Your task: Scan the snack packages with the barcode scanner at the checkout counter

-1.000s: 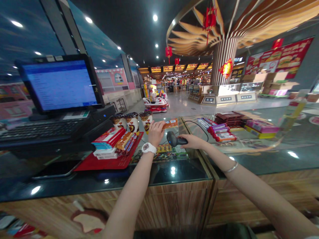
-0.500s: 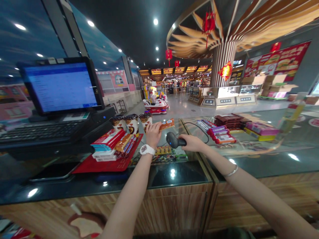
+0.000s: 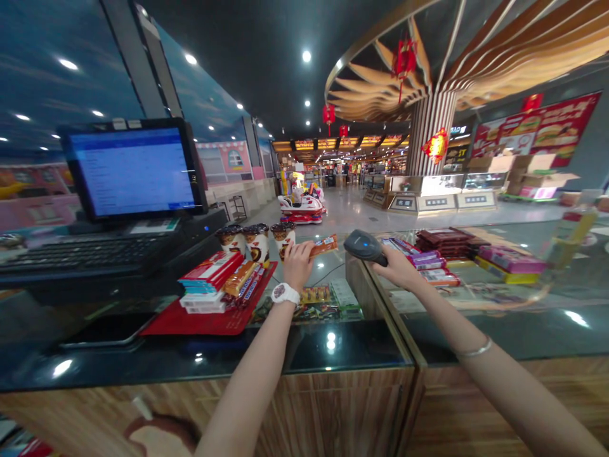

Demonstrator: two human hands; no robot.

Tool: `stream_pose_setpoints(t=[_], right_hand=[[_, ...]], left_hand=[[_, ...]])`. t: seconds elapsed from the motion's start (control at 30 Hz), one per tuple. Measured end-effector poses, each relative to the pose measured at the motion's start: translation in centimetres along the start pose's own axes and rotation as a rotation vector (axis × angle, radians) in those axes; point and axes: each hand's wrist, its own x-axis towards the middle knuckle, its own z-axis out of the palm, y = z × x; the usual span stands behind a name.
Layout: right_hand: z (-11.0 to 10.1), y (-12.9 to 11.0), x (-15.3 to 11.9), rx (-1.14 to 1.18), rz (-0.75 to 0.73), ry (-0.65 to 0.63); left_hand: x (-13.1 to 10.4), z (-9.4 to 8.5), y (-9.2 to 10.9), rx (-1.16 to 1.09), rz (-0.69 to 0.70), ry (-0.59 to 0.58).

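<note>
The left hand [image 3: 297, 261] pinches an orange snack bar [image 3: 324, 245] by its near end, held just above the glass counter [image 3: 333, 330]. Just right of it, the right hand [image 3: 398, 266] grips a handheld scanner [image 3: 365, 246], its head facing the bar. This looks like the scanning step; next, the scanner's window likely needs lining up with the wrapper's barcode.

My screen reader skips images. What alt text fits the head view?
At a glass shop counter, the left hand holds an orange snack bar while the right hand points a black handheld barcode scanner at it. A till screen stands left.
</note>
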Motion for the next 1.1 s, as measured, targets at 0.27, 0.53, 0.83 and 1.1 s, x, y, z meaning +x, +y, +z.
stream_pose_setpoints(t=[0.27,0.53,0.83,1.1], right_hand=[[-0.41,-0.11,-0.37,0.129,0.105,0.013],[-0.34,-0.28,-0.43,0.103,0.116,0.033],[-0.35,-0.38,-0.49,0.027,0.109,-0.057],[-0.34,-0.53,-0.51,0.003,0.085,-0.028]], left_hand=[[-0.15,-0.3,0.33,0.019,-0.001,-0.029],[-0.17,-0.16,-0.04,0.029,-0.018,-0.063],[-0.23,-0.02,-0.01,0.047,-0.03,-0.067],[-0.3,-0.18,0.01,0.049,-0.017,-0.071]])
